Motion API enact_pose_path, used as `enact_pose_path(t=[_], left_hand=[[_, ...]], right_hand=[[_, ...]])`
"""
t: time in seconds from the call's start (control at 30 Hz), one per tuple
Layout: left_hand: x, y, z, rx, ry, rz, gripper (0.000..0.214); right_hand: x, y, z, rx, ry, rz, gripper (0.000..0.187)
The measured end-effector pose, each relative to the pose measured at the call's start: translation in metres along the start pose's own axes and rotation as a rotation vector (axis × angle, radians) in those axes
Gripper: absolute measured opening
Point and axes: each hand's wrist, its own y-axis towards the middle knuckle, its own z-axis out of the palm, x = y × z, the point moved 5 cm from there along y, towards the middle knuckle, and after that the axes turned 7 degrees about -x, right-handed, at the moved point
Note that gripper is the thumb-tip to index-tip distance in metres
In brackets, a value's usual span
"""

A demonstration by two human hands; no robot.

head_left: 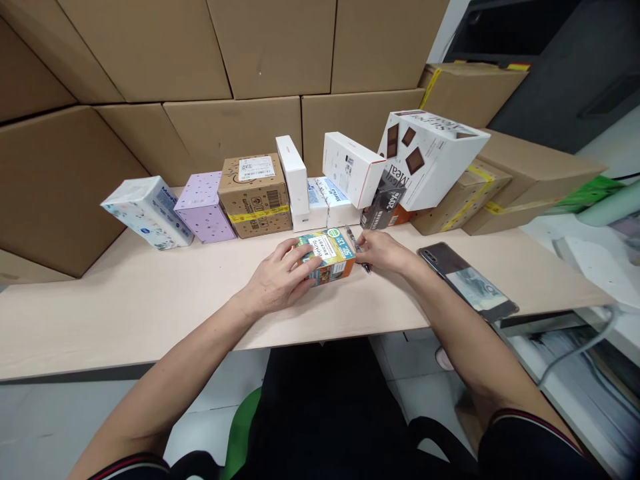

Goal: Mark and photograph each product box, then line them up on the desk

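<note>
A small, colourful carton (333, 252) with a blue-yellow top and an orange side lies on the table in front of me. My left hand (280, 277) grips its left end, fingers over the top and thumb low on the near side. At the opposite end, my right hand (380, 251) has thumb and fingers closed around a slim, dark pen (366, 267), close against the carton. Part of the pen is hidden by the fingers.
Along the back stand a white-blue tissue pack (150, 213), a purple box (205, 207), a brown printed box (255, 197), white boxes (350, 167) and a large white carton (430, 157). A phone (467, 280) lies right. Large cardboard boxes (240, 133) form a wall behind.
</note>
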Motion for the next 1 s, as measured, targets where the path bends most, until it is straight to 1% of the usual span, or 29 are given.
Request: enact_pose_path(t=[0.1,0.2,0.23,0.27,0.33,0.37,0.4,0.43,0.5,0.53,0.57,0.63,0.7,0.8,0.9,0.97,1.0], left_hand=[[0.001,-0.001,0.001,0.004,-0.009,-0.006,0.042],[0.001,-0.002,0.001,0.004,-0.023,-0.006,0.043],[0.002,-0.002,0.001,0.003,-0.025,-0.006,0.043],[0.002,-0.002,0.001,-0.001,-0.025,-0.004,0.043],[0.002,-0.002,0.000,-0.008,-0.015,0.007,0.043],[0.002,-0.001,0.000,-0.012,-0.008,0.017,0.042],[0.001,-0.001,0.000,-0.013,-0.003,0.024,0.042],[0.001,-0.001,0.000,-0.012,-0.001,0.027,0.041],[0.002,0.000,0.000,-0.004,-0.005,0.018,0.042],[0.002,0.000,0.000,-0.001,-0.009,0.013,0.041],[0.002,0.000,0.000,-0.001,-0.011,0.010,0.041],[0.001,0.000,0.000,-0.008,-0.011,0.013,0.040],[0.001,0.000,0.001,-0.015,-0.014,0.007,0.039],[0.001,-0.001,0.002,-0.017,-0.025,-0.020,0.040],[0.001,-0.001,0.002,-0.023,-0.019,-0.019,0.040],[0.000,-0.001,0.002,-0.026,-0.008,-0.005,0.039],[0.000,-0.001,0.002,-0.026,-0.003,0.004,0.039]], right_hand=[[0.000,0.002,0.003,-0.018,-0.023,0.014,0.032],[0.003,-0.010,-0.001,-0.049,-0.043,0.013,0.024],[0.004,-0.019,-0.006,-0.085,-0.061,0.004,0.024],[0.004,-0.029,-0.014,-0.138,-0.096,-0.010,0.028],[-0.002,-0.055,-0.036,-0.270,-0.217,-0.034,0.042],[-0.010,-0.069,-0.047,-0.315,-0.311,-0.021,0.048],[-0.022,-0.082,-0.059,-0.330,-0.412,0.028,0.056],[-0.038,-0.095,-0.069,-0.313,-0.497,0.103,0.065],[-0.075,-0.117,-0.085,-0.259,-0.551,0.296,0.084],[-0.093,-0.126,-0.090,-0.226,-0.544,0.378,0.089],[-0.108,-0.132,-0.092,-0.189,-0.512,0.402,0.091],[-0.128,-0.137,-0.090,-0.137,-0.440,0.375,0.090],[-0.136,-0.136,-0.087,-0.131,-0.408,0.322,0.085],[-0.132,-0.132,-0.086,-0.172,-0.402,0.305,0.078],[-0.118,-0.133,-0.088,-0.265,-0.311,0.328,0.078],[-0.109,-0.137,-0.089,-0.368,-0.111,0.381,0.080],[-0.104,-0.139,-0.088,-0.421,0.048,0.411,0.081]])
